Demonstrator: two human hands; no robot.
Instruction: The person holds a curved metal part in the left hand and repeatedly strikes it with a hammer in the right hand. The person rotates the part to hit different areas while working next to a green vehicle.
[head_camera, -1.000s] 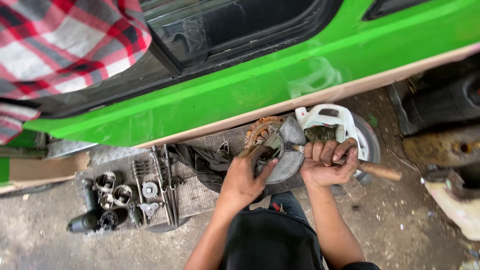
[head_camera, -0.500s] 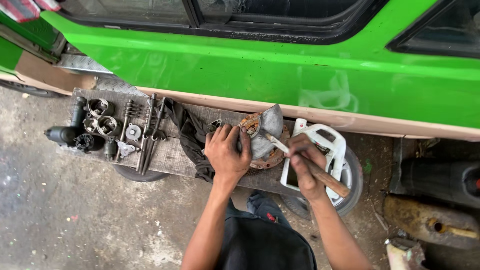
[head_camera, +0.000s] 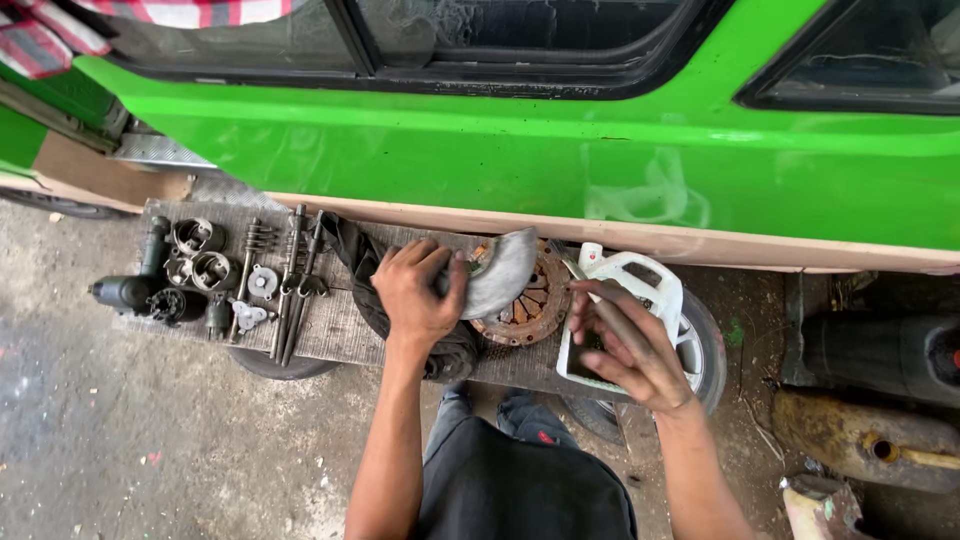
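Head camera view, looking straight down: the left hand (head_camera: 420, 290) is closed on a curved grey metal piece (head_camera: 500, 272), smooth and crescent-shaped, pressing it against the rusty round clutch disc (head_camera: 525, 300) that lies on a weathered wooden board (head_camera: 335, 325). At three o'clock from the disc, the right hand (head_camera: 630, 345) grips a slim wooden-handled tool (head_camera: 590, 295) whose metal tip points at the disc's edge; its fingers are wrapped round the handle. Under that hand sits a cut-open white plastic jug (head_camera: 640, 285), resting on a black tyre (head_camera: 705, 350). At nine o'clock from the left hand a dark crumpled rag (head_camera: 355, 255) drapes over the board, then long steel rods (head_camera: 290, 280), coiled springs and grimy round metal engine parts (head_camera: 195, 265). At twelve o'clock runs the glossy green vehicle body (head_camera: 560, 160) with black window frames. At four o'clock lies a rusty cylindrical tank (head_camera: 860, 440) on the oily concrete floor (head_camera: 150, 450).
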